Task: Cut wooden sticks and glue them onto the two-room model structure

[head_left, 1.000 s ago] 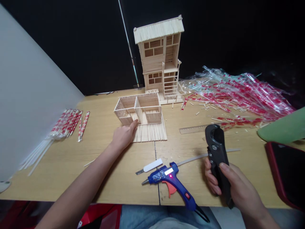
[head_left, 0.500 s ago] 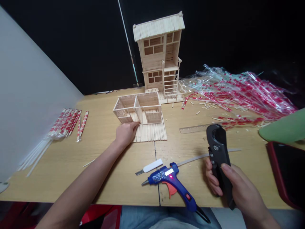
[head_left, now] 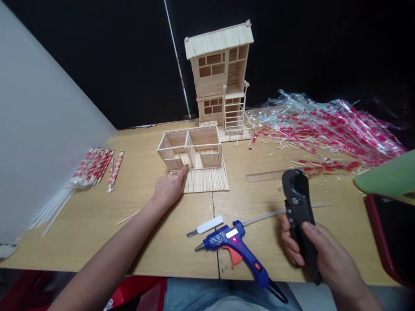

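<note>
My left hand (head_left: 170,188) rests at the front left of the small stick model (head_left: 205,179), its index finger stretched toward the opening beside the middle wall. The other fingers of that hand are curled and partly hidden, and it grips nothing that I can see. The model has roofless walls on a floor of thin sticks. My right hand (head_left: 330,255) is wrapped round a black cutter tool (head_left: 300,216), held upright over the table's front right. Between my hands lies a blue glue gun (head_left: 238,242) with a red light and an orange trigger.
Behind the small model stands a two-storey stick house (head_left: 220,65). A white-handled knife (head_left: 209,225) and a ruler (head_left: 264,176) lie on the table. Wrappers (head_left: 337,125) are heaped at the right, near a phone (head_left: 394,237). Wrapped chopsticks (head_left: 94,166) lie at the left.
My left hand has shifted slightly, and its index finger now points out more at the small model's opening. The view has moved a little. My right hand still holds the black tool.
</note>
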`<action>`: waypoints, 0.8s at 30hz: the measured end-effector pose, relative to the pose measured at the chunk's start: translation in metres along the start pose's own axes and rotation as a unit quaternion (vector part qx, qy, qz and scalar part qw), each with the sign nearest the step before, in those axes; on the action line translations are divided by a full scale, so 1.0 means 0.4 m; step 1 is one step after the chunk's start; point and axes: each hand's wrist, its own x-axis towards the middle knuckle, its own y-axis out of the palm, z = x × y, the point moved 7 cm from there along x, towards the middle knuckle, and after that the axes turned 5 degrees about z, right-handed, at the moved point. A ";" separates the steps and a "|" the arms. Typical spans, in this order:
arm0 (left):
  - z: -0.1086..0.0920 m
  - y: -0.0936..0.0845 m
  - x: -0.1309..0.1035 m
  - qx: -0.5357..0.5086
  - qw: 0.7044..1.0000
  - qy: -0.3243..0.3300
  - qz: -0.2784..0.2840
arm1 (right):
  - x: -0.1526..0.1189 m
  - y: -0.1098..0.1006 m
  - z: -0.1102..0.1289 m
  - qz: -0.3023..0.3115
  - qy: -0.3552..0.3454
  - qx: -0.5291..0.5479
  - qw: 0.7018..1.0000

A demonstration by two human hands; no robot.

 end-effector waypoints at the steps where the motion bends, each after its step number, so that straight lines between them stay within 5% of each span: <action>1: -0.002 0.002 0.001 -0.002 1.000 0.001 0.005 | 0.000 0.000 0.000 0.000 -0.001 -0.003 1.000; 10: -0.008 0.011 0.006 -0.010 0.999 0.001 0.041 | -0.001 0.003 0.003 0.004 -0.005 -0.013 1.000; 15: 0.004 -0.006 -0.009 -0.051 0.999 -0.007 0.012 | 0.000 0.003 0.004 0.004 -0.011 -0.006 1.000; 24: 0.054 -0.081 -0.163 -0.246 0.968 -0.008 -0.040 | 0.003 0.001 -0.005 -0.002 -0.001 0.004 1.000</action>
